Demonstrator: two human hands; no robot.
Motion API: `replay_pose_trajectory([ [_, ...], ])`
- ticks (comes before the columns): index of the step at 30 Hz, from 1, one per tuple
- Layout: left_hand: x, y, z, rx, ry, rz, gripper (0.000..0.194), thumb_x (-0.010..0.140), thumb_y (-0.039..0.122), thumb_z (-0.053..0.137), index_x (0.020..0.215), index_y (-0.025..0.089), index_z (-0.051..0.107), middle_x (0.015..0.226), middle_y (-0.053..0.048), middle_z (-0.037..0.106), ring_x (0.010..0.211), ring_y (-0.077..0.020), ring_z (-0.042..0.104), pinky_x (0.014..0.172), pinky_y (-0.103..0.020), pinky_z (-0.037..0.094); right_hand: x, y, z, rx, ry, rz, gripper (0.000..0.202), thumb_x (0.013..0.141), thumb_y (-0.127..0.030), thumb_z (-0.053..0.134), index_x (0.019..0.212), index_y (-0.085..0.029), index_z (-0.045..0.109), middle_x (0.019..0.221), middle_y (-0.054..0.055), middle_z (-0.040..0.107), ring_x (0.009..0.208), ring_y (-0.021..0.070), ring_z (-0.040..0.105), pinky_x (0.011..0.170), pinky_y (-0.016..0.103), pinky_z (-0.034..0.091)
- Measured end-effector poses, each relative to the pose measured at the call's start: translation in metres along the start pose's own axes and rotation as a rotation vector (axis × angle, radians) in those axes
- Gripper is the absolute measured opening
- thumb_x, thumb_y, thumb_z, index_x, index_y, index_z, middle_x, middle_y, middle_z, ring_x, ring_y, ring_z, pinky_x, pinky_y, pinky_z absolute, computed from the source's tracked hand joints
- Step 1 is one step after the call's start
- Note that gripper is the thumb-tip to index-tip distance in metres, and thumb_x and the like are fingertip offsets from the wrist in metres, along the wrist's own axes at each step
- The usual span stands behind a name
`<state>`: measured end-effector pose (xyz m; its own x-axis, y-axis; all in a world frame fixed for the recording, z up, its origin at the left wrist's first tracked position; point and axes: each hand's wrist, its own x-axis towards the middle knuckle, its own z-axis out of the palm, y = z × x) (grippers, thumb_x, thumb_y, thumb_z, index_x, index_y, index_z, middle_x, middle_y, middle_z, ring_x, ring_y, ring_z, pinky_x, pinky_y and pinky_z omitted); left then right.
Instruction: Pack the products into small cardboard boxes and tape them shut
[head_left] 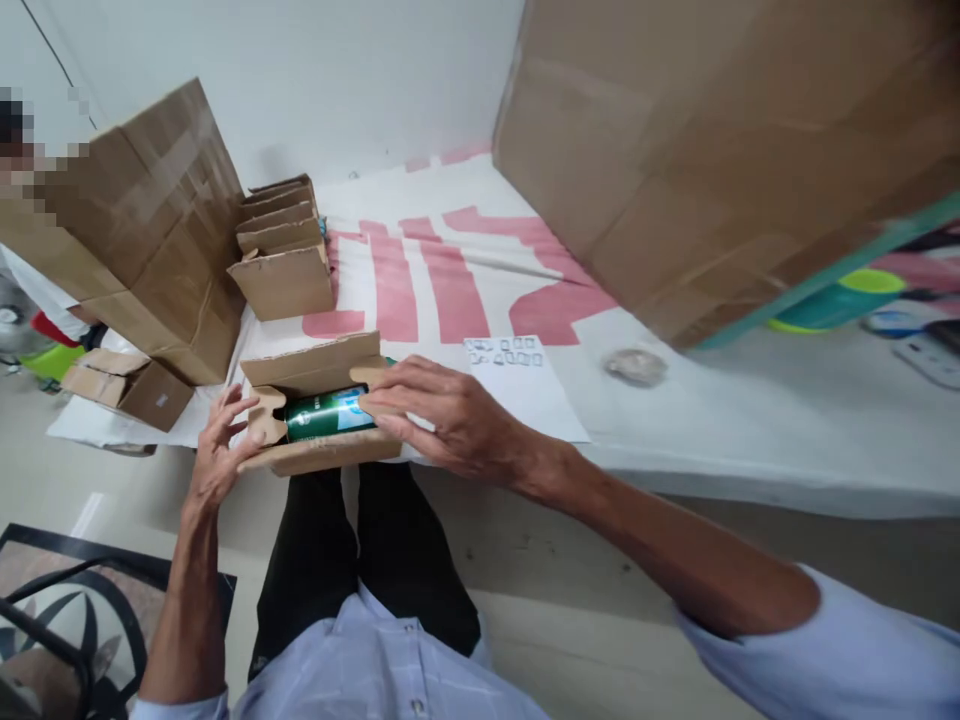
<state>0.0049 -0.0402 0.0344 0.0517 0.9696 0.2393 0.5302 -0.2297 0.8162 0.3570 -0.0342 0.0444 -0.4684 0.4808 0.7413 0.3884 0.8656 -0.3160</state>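
- The can (311, 417) lies on its side inside the open box (322, 458), so the placing looks done; its green and blue label faces up.
- The box sits at the front edge of the counter (712, 440), between the two hands.
- The left hand (214, 445) holds the box's left end, thumb and fingers about the end flap (268, 412), which leans in toward the can.
- The right hand (457, 415) holds the box's other end, fingers bent over the right flap (367, 376); whether they also touch the can is hidden.
- Closing looks unfinished: the far flap (315, 364) stands up, the near one slants outward, and the can shows between them.
- Folding in the ends seems to be the step in hand, with both long flaps left uncovered by any fold.
- Behind, a row of boxes (283, 285) stands beside the left carton (176, 200); their contents and how finished they are cannot be told.
- A sheet (529, 395) bearing small drawings lies right of the hands.
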Motion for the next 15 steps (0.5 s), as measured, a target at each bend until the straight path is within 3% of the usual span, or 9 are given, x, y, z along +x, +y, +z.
replay_pose_trajectory([
  [3, 0.005, -0.010, 0.004, -0.055, -0.162, -0.013, 0.085, 0.064, 0.069, 0.094, 0.135, 0.025, 0.074, 0.173, -0.016, 0.040, 0.161, -0.0474, 0.035, 0.121, -0.057, 0.048, 0.008, 0.006, 0.009, 0.003, -0.128, -0.037, 0.024, 0.108, -0.019, 0.054, 0.107, -0.016, 0.077, 0.107, 0.012, 0.080, 0.101, 0.0248, 0.074, 0.095, 0.047, 0.063],
  [7, 0.005, -0.015, 0.009, -0.067, -0.226, 0.009, 0.104, 0.060, 0.069, 0.097, 0.149, 0.025, 0.064, 0.166, -0.016, 0.046, 0.159, -0.0461, 0.039, 0.131, -0.061, 0.034, 0.029, 0.011, 0.016, -0.043, -0.385, 0.046, 0.017, 0.107, -0.021, 0.060, 0.110, -0.016, 0.075, 0.112, 0.013, 0.078, 0.104, 0.0259, 0.072, 0.093, 0.043, 0.061],
  [10, 0.005, -0.014, 0.010, -0.048, -0.239, -0.018, 0.114, 0.060, 0.069, 0.098, 0.156, 0.025, 0.056, 0.165, -0.016, 0.046, 0.157, -0.0464, 0.042, 0.129, -0.062, 0.038, 0.056, 0.006, 0.028, -0.142, -0.634, 0.142, 0.018, 0.102, -0.028, 0.072, 0.116, -0.016, 0.074, 0.118, 0.014, 0.076, 0.110, 0.0282, 0.072, 0.091, 0.041, 0.060],
  [15, 0.004, -0.013, 0.010, -0.061, -0.283, -0.018, 0.134, 0.054, 0.077, 0.097, 0.165, 0.026, 0.042, 0.171, -0.018, 0.040, 0.158, -0.0504, 0.040, 0.127, -0.064, 0.042, 0.094, -0.008, 0.062, -0.294, -0.983, 0.263, 0.047, 0.093, -0.031, 0.084, 0.131, -0.009, 0.070, 0.132, 0.022, 0.073, 0.122, 0.0361, 0.071, 0.098, 0.045, 0.058],
])
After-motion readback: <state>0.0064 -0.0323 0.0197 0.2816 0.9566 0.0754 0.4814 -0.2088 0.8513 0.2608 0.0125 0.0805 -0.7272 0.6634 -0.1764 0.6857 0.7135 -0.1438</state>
